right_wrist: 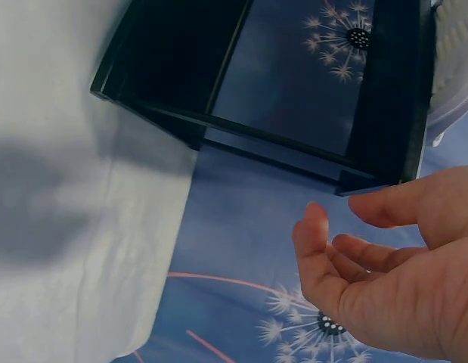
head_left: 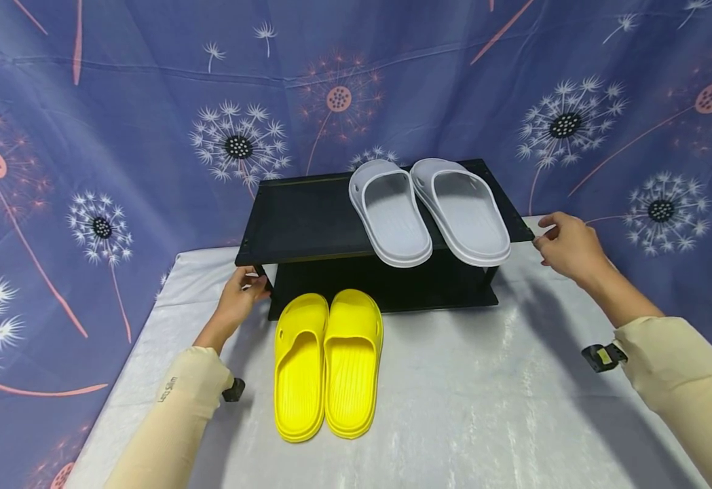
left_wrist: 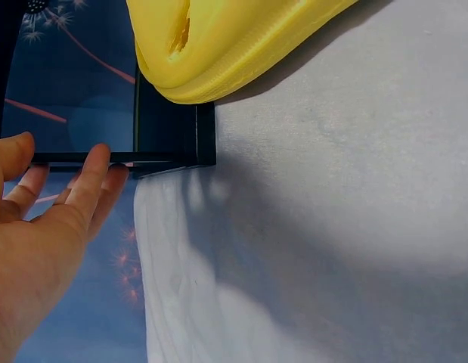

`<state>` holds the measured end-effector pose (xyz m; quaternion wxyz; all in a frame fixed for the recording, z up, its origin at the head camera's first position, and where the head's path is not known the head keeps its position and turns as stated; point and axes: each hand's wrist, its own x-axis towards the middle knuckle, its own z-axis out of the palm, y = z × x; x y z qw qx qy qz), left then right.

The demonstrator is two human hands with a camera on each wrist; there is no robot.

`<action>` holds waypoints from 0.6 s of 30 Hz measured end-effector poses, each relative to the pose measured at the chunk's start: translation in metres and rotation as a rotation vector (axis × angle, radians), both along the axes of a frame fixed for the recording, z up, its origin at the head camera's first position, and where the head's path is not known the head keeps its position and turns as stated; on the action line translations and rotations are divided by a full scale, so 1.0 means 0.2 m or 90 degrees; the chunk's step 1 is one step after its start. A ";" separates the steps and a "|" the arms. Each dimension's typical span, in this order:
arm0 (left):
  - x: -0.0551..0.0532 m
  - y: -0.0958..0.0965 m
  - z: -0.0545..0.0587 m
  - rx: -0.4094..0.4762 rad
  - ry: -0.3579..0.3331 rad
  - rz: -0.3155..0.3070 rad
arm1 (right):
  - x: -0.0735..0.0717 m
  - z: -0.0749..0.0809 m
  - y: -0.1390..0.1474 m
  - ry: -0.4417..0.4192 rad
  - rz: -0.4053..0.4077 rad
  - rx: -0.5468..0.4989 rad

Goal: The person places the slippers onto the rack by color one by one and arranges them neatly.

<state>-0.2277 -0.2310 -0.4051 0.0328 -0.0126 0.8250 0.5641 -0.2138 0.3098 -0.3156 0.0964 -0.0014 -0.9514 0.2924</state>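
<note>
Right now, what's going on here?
A person has both hands at a black two-tier rack: left hand at its left side, right hand near the top's front right corner; contact is hard to tell. Light gray slippers sit on the top shelf's right half. Yellow slippers lie on the white cloth in front, toes toward the rack.

Black rack (head_left: 307, 217) and yellow clogs (head_left: 332, 370) on white cloth (head_left: 453, 394)
Grey clogs (head_left: 396, 217) lie toward the right on the rack's top.
</note>
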 end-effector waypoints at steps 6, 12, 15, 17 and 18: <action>-0.01 -0.01 -0.02 0.005 0.003 0.009 | -0.01 -0.04 0.00 -0.013 0.003 -0.011; 0.00 -0.01 -0.02 0.035 0.006 0.021 | -0.01 -0.08 0.03 -0.045 0.011 -0.023; 0.02 -0.01 -0.02 0.036 0.007 0.021 | -0.01 -0.10 0.03 -0.053 0.017 -0.029; 0.03 -0.01 -0.01 0.023 0.007 0.017 | -0.01 -0.11 0.03 -0.057 0.023 -0.032; 0.04 -0.01 0.00 0.021 0.005 0.020 | -0.02 -0.11 0.03 -0.060 0.026 -0.034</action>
